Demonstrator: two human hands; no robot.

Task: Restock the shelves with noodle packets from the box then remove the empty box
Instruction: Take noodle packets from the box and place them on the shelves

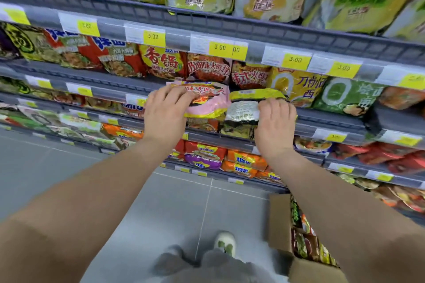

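At the front of the middle shelf (333, 119), the left hand (169, 112) curls its fingers over the top edge of a pink noodle packet (208, 101). Just beside it, the right hand (274, 122) grips a yellow-and-black packet (243, 108) the same way. Both packets sit at the shelf's lip, touching each other. They look light, with soft, crinkly, rather slippery film over a brittle noodle block, so they are best held by the edges or flat faces and not squeezed hard. Down on the floor (179, 202) at the right, the cardboard box (279, 220) has more packets standing in it.
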